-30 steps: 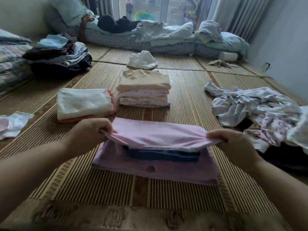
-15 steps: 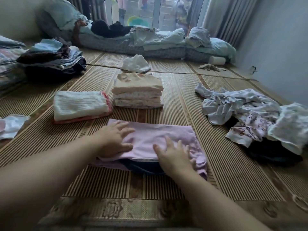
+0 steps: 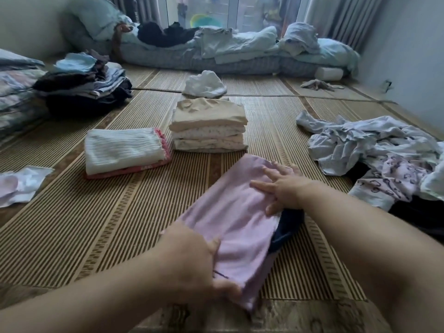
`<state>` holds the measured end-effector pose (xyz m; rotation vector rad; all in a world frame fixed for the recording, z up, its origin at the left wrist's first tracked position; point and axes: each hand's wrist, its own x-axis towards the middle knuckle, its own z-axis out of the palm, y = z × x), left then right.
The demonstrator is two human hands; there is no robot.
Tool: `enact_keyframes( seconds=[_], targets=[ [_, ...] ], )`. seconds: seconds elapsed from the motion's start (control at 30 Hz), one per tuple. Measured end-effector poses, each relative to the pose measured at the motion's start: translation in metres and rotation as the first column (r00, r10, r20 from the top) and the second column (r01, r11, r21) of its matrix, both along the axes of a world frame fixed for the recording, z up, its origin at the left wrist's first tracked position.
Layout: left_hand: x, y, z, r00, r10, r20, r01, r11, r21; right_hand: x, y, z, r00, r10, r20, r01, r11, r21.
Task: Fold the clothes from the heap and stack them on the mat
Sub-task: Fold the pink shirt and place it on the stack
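- Head view: a folded pink garment (image 3: 237,219) lies askew on the woven mat (image 3: 96,231), close to the person. It sits nearer than the beige stack (image 3: 209,126) and the white ribbed stack (image 3: 122,152), and left of the unfolded heap (image 3: 372,150).
- Left hand (image 3: 192,263) grips the garment's near end, thumb on top and fingers tucked beneath.
- Right hand (image 3: 286,191) lies flat on the far end, fingers straight and spread, pressing down and grasping nothing.
- A dark blue garment (image 3: 289,224) shows at the pink one's right edge, below the right hand. Whether it is wrapped inside or merely underneath cannot be told.
- Step in hand, as judged: squaring and flattening the folded bundle before it is placed.
- Good practice: press with the flat palm while the gripping hand aligns the edges, and tuck in the protruding blue edge.
- Risk: soft layers slide, so lifting by one end would likely open the fold. Support both ends from beneath.
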<state>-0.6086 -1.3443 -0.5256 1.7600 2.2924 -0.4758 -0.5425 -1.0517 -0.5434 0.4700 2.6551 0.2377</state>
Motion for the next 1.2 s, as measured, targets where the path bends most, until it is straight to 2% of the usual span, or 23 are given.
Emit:
enact_keyframes(
  seconds=[0.1, 0.2, 0.27, 0.33, 0.4, 0.5, 0.63, 0.67, 0.77, 0.8, 0.87, 0.93, 0.97, 1.0, 1.07, 1.1, 1.17, 1.2],
  targets=[
    [0.032, -0.012, 0.002, 0.991, -0.101, 0.093, 0.101, 0.995, 0.006, 0.008, -0.014, 0.016, 0.994, -0.007, -0.106, 0.006, 1.000, -0.015],
    [0.030, -0.027, 0.001, 0.979, -0.160, 0.127, 0.126, 0.963, 0.238, 0.048, -0.054, 0.018, 0.930, 0.086, -0.357, -0.136, 0.984, -0.118],
    [0.014, -0.038, -0.010, 0.975, -0.168, 0.147, 0.121, 0.950, 0.287, 0.086, -0.089, 0.009, 0.873, 0.129, -0.470, -0.253, 0.944, -0.212],
    [-0.005, -0.048, -0.026, 0.959, -0.169, 0.229, 0.126, 0.974, 0.190, 0.120, -0.118, -0.002, 0.898, 0.152, -0.414, -0.292, 0.909, -0.299],
    [-0.018, -0.053, -0.035, 0.938, -0.193, 0.289, 0.161, 0.978, 0.130, 0.138, -0.134, -0.012, 0.934, 0.165, -0.317, -0.270, 0.907, -0.323],
    [-0.029, -0.054, -0.033, 0.908, -0.228, 0.351, 0.166, 0.966, 0.197, 0.145, -0.142, -0.018, 0.945, 0.177, -0.275, -0.249, 0.934, -0.256],
    [-0.031, -0.059, -0.030, 0.887, -0.281, 0.367, 0.145, 0.923, 0.356, 0.156, -0.150, -0.022, 0.922, 0.103, -0.374, -0.212, 0.941, -0.263],
    [-0.031, -0.061, -0.030, 0.885, -0.312, 0.345, 0.160, 0.900, 0.405, 0.157, -0.151, -0.023, 0.917, 0.091, -0.389, -0.207, 0.941, -0.267],
    [-0.026, -0.062, -0.027, 0.873, -0.470, 0.131, 0.312, 0.744, 0.590, 0.156, -0.154, -0.019, 0.914, 0.074, -0.399, -0.199, 0.939, -0.281],
    [-0.025, -0.062, -0.025, 0.869, -0.483, 0.103, 0.321, 0.711, 0.626, 0.155, -0.156, -0.019, 0.915, 0.059, -0.399, -0.188, 0.938, -0.293],
    [-0.022, -0.061, -0.023, 0.884, -0.433, 0.175, 0.198, 0.686, 0.700, 0.154, -0.159, -0.015, 0.920, 0.031, -0.390, -0.162, 0.938, -0.307],
    [-0.020, -0.060, -0.020, 0.866, -0.320, 0.383, -0.075, 0.676, 0.733, 0.155, -0.165, -0.010, 0.917, 0.028, -0.397, -0.162, 0.938, -0.308],
    [-0.019, -0.060, -0.018, 0.822, -0.279, 0.496, -0.199, 0.676, 0.710, 0.157, -0.168, -0.008, 0.887, 0.066, -0.458, -0.210, 0.939, -0.272],
    [-0.017, -0.061, -0.013, 0.770, -0.254, 0.585, -0.286, 0.683, 0.672, 0.159, -0.172, -0.006, 0.815, 0.134, -0.564, -0.292, 0.936, -0.199],
    [-0.015, -0.061, -0.003, 0.650, -0.253, 0.717, -0.382, 0.707, 0.596, 0.163, -0.180, -0.008, 0.634, 0.243, -0.734, -0.420, 0.905, -0.064],
    [-0.015, -0.061, 0.002, 0.587, -0.256, 0.768, -0.417, 0.718, 0.558, 0.163, -0.183, -0.008, 0.593, 0.257, -0.763, -0.449, 0.892, -0.048],
    [-0.016, -0.062, 0.008, 0.457, -0.243, 0.856, -0.479, 0.743, 0.467, 0.162, -0.185, -0.004, 0.621, 0.227, -0.750, -0.460, 0.881, -0.114],
    [-0.018, -0.061, 0.008, 0.407, -0.239, 0.882, -0.494, 0.754, 0.432, 0.160, -0.182, -0.001, 0.655, 0.153, -0.740, -0.448, 0.867, -0.217]
  ],
)
